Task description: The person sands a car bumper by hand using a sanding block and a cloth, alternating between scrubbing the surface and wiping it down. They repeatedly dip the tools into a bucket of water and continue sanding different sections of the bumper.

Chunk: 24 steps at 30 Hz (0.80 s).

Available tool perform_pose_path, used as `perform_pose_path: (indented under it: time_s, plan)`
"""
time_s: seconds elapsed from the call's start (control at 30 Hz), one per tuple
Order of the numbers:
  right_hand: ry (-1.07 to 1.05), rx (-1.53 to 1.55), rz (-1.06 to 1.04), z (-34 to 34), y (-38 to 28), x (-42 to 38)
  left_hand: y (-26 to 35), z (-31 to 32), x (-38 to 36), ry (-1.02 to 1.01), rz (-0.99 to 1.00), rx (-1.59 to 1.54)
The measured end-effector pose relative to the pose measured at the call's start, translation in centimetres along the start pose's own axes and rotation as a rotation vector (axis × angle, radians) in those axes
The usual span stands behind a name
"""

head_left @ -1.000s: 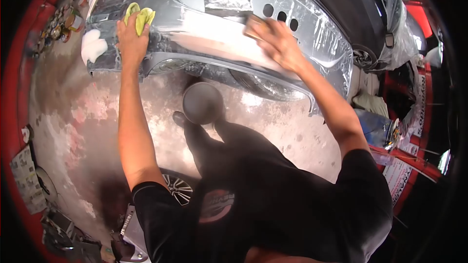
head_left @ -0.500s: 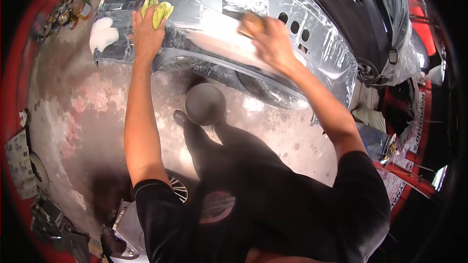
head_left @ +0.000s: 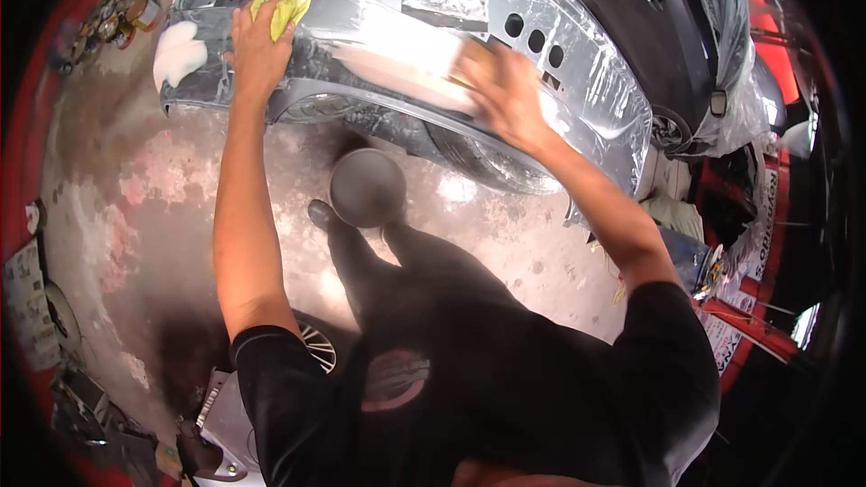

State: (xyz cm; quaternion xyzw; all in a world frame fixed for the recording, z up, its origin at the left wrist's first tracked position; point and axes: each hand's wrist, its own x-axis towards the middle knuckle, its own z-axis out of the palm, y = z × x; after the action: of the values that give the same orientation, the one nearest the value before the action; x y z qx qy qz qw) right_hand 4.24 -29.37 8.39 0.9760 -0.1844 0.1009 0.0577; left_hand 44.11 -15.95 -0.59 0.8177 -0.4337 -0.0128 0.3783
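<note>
My left hand [head_left: 260, 59] rests on the upper left of a grey car body panel [head_left: 311, 95], its fingers closed on a yellow-green cloth [head_left: 280, 11]. My right hand [head_left: 512, 99] is over the panel's middle, gripping a tan block [head_left: 475, 63] that looks like a sanding block. Motion smears the block and the fingers, so its exact kind is hard to tell. Beneath it a pale pinkish filler patch [head_left: 397, 69] runs along the panel, under bright glare. White filler [head_left: 179, 56] covers the left corner.
A round grey bucket-like container [head_left: 367, 188] stands on the stained concrete floor [head_left: 189, 180] near my feet. Behind the panel is a dark car [head_left: 645, 27] with clear plastic sheeting [head_left: 726, 54]. Cans and clutter [head_left: 117, 29] lie far left. Another silver car part [head_left: 239, 424] is at lower left.
The whole view has shifted slightly, moving the scene left and up. My right hand, with the block, has moved a little down and right along the panel. My left hand stays with the cloth.
</note>
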Motion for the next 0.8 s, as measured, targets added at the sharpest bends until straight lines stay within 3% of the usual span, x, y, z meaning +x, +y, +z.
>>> perform_pose_path:
  time_s: [0.1, 0.17, 0.2, 0.27, 0.3, 0.4, 0.5, 0.53, 0.6, 0.67, 0.73, 0.8]
  plan:
    - [0.213, 0.091, -0.180, 4.2, -5.7, 12.1, -0.5, 0.0, -0.9, -0.046, 0.059, -0.011]
    - [0.171, -0.047, -0.109, 4.9, -8.8, 15.9, 0.4, -0.8, -0.3, 0.025, 0.220, 0.033]
    - [0.168, -0.052, -0.085, 4.1, -7.9, 13.8, 0.8, -0.6, -0.2, 0.009, 0.238, 0.025]
    - [0.012, 0.282, -0.140, 1.3, -4.6, 8.7, 0.7, -1.6, 0.3, -0.033, 0.211, 0.004]
    - [0.070, 0.173, -0.144, 1.6, -2.0, 4.6, -0.1, -1.3, 0.5, -0.083, 0.119, -0.005]
    - [0.094, 0.015, -0.058, -2.3, 1.8, -6.3, -0.3, -0.7, -0.1, 0.008, 0.187, 0.051]
    - [-0.018, 0.005, -0.009, -0.5, -1.8, -0.6, 0.0, -0.2, -1.0, 0.033, 0.159, 0.057]
    - [0.169, 0.083, -0.156, 2.2, -2.9, 3.8, 0.2, -0.2, -0.8, 0.041, 0.142, 0.060]
    - [0.175, 0.133, -0.134, 5.0, -8.0, 12.0, 0.2, -0.5, -1.3, -0.025, 0.134, 0.029]
    - [0.231, 0.121, -0.178, 5.2, -9.1, 14.1, 0.8, -1.6, -0.2, -0.080, 0.153, -0.003]
    - [0.254, 0.119, -0.228, 4.5, -7.4, 11.0, 1.5, -2.4, 0.4, -0.127, 0.062, 0.217]
    - [0.278, 0.166, -0.217, 2.6, -2.3, 2.4, -0.4, -1.6, 2.7, -0.089, 0.081, 0.238]
